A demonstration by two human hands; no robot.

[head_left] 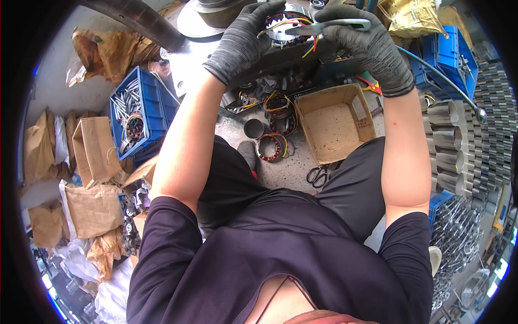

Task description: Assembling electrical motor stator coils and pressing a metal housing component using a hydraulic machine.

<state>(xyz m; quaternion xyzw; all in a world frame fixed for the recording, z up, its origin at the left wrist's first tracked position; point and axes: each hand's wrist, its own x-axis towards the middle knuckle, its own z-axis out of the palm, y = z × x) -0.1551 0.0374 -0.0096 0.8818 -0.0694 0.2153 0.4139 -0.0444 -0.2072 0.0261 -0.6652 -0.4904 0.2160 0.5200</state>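
**Gloved hands on a wound stator, bins and boxes below**

Dark shirt and lap fill the near foreground; bare forearms run up from there to the work at the top of the view.

Containers:
- Open cardboard box on the floor between the knees, right of centre; only a pale inner base shows.
- Blue plastic crate on the left, holding loose metal pins or bolts and a coil of wire.
- Second blue crate at upper right; contents too small to tell.
- Brown paper bags heaped at far left, crumpled, some open.
- Wound coils with coloured leads lie loose on the floor beside the cardboard box; scissors just below them.

Hands:
- Left hand, dark knit glove, fingers spread and curled over the left rim of the stator; grip closed on it, steadying it at the tabletop edge.
- Right hand, same glove, grip closed around a metal plier-like tool lying across the stator, among yellow and red leads.
- Both wrists bent, palms down.
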